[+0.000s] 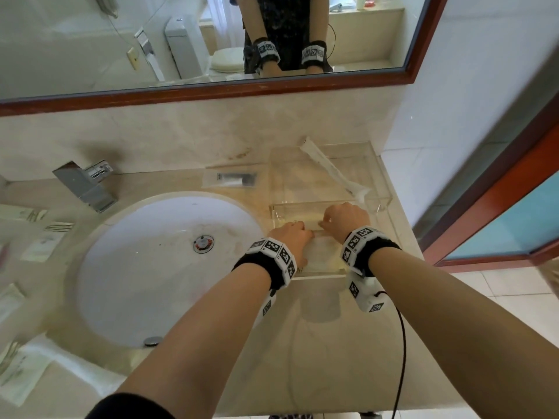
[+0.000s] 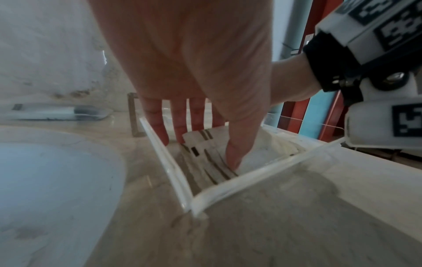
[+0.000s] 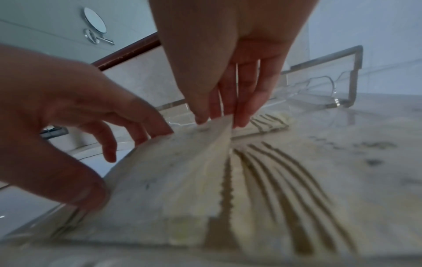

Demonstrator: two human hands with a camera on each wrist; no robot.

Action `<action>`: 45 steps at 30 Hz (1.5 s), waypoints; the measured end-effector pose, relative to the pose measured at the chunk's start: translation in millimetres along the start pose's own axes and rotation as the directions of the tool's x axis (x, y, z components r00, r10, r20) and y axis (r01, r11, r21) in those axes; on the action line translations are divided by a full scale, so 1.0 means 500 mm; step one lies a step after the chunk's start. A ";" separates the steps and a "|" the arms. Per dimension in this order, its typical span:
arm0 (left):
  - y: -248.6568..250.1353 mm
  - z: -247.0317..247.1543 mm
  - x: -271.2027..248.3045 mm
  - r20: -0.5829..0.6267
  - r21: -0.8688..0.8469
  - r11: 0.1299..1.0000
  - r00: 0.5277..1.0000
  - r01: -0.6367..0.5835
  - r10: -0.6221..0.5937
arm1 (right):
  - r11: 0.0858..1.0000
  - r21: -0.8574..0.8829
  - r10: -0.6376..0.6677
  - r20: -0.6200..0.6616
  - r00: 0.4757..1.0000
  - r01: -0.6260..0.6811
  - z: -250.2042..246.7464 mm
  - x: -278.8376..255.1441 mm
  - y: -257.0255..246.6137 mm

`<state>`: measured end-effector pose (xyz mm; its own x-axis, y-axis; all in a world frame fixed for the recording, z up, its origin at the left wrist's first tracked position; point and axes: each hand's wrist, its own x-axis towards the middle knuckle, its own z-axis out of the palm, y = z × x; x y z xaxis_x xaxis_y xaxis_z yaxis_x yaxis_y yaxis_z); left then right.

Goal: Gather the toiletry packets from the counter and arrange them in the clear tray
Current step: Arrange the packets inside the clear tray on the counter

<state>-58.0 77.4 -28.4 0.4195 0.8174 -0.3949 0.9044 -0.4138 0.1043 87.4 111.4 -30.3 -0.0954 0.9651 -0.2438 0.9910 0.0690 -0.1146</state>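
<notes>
The clear tray (image 1: 378,204) stands on the counter to the right of the sink. Both hands reach into its near compartment. My left hand (image 1: 298,229) holds a white packet (image 3: 178,171) between thumb and fingers, and my right hand (image 1: 329,220) pinches that packet's top edge (image 3: 219,119). The packet stands tilted on its edge. In the left wrist view the thumb (image 2: 235,155) presses the striped packet (image 2: 205,144) against the fingers behind it. More striped packets (image 3: 285,171) lie flat on the tray floor. A long white packet (image 1: 329,170) leans across the far compartment.
A clear packet with a dark item (image 1: 231,179) lies behind the sink (image 1: 136,267). Several packets (image 1: 42,240) lie on the counter left of the basin, with another (image 1: 18,370) at the near left. The faucet (image 1: 86,184) stands at the back left. A cable (image 1: 402,343) hangs from the right wrist.
</notes>
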 end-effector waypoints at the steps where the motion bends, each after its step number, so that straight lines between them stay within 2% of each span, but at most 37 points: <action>1: 0.000 -0.001 0.001 0.009 0.001 1.000 1.000 0.012 -0.012 | 1.000 -0.005 0.024 -0.019 1.000 -0.024 -0.003 -0.005 0.005; 2: 0.000 -0.001 0.002 0.018 0.004 1.000 1.000 0.023 -0.023 | 0.999 0.001 0.047 -0.015 0.999 -0.047 -0.003 -0.010 0.009; 4: 0.004 -0.002 0.002 0.031 0.002 0.999 0.999 0.035 -0.035 | 0.997 0.056 0.055 0.075 0.996 -0.059 -0.004 -0.019 0.014; 7: 0.009 0.001 0.003 0.029 -0.020 0.998 0.998 0.052 -0.052 | 0.989 0.146 -0.021 0.197 0.980 -0.009 0.000 -0.032 0.012; 11: 0.017 0.003 0.000 0.029 -0.075 0.995 0.998 0.058 -0.056 | 0.969 0.248 -0.036 0.200 0.979 -0.015 0.019 -0.052 -0.008; 15: 0.025 0.000 -0.003 0.051 -0.012 0.997 0.996 0.076 -0.075 | 0.963 0.268 -0.040 0.186 0.982 -0.012 0.025 -0.061 -0.014; 20: 0.035 0.004 -0.012 -0.002 0.066 0.995 0.998 0.069 -0.069 | 0.976 0.211 -0.072 0.121 0.990 0.046 0.029 -0.073 -0.010; 23: 0.030 0.008 -0.017 -0.006 0.057 0.996 0.998 0.066 -0.066 | 0.982 0.182 -0.062 0.094 0.994 0.044 0.030 -0.081 -0.010; 29: 0.031 0.001 -0.027 0.023 -0.017 0.997 0.997 0.070 -0.070 | 0.978 0.182 -0.124 0.124 0.984 0.100 0.020 -0.088 -0.030; 34: 0.034 0.004 -0.024 0.011 -0.040 0.998 0.999 0.054 -0.053 | 0.978 0.205 -0.065 0.154 0.986 0.032 0.018 -0.079 -0.034; 37: 0.033 0.007 -0.016 -0.031 -0.011 0.998 0.998 0.059 -0.060 | 0.985 0.170 -0.058 0.093 0.994 0.042 0.010 -0.080 -0.030; 39: 0.028 0.009 -0.014 -0.055 0.009 0.999 0.997 0.051 -0.050 | 0.984 0.146 -0.092 -0.068 0.993 0.101 0.003 -0.073 -0.021; 40: 0.024 0.007 -0.014 -0.050 0.023 0.999 0.998 0.048 -0.047 | 0.980 0.147 -0.105 -0.192 0.976 0.134 -0.002 -0.066 -0.017; 42: 0.015 0.002 -0.014 -0.029 0.033 0.999 0.999 0.043 -0.042 | 0.969 0.163 -0.097 -0.440 0.893 0.186 -0.016 -0.045 -0.008; 44: 0.006 -0.004 -0.013 -0.012 0.013 0.999 0.999 0.035 -0.034 | 0.965 0.185 -0.052 -0.554 0.831 0.184 -0.041 -0.014 -0.003; 45: 0.007 -0.006 -0.014 -0.007 -0.004 1.000 1.000 0.028 -0.028 | 0.966 0.193 -0.037 -0.561 0.827 0.174 -0.054 -0.002 0.004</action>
<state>-57.7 71.7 -22.4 0.3943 0.8316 -0.3910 0.9162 -0.3887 0.0972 92.1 117.2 -4.1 -0.0625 0.9373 0.3429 0.9222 0.1857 -0.3394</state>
